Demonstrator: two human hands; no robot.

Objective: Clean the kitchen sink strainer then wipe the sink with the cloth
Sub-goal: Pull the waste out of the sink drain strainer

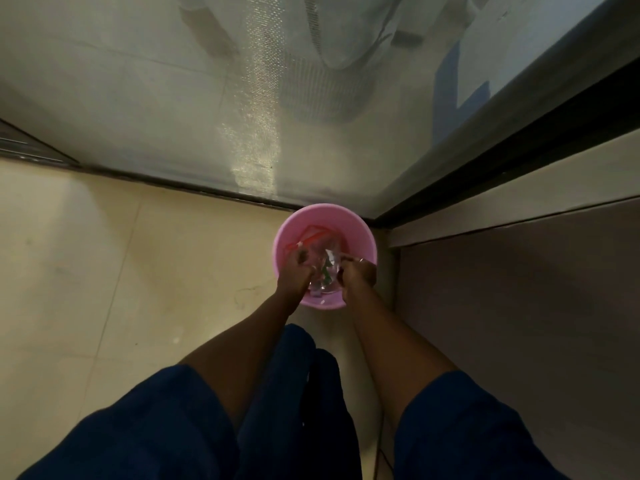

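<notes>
Both hands reached down into a pink plastic bin (362,237) that stood on the cream tiled floor (104,271), tucked in the corner beside a mesh screen door (207,98). Left hand (294,271) and right hand (358,275) were curled around something clear and shiny, possibly the strainer (327,268). No writing was readable.

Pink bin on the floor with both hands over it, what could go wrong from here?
1. Both hands, left hand and right hand, work a clear, shiny item over the pink bin; what it is cannot be told, but scraps could miss and land on the tile floor.
2. The bin is small and light-looking, wedged near the door track; a nudge might tip it.
</notes>
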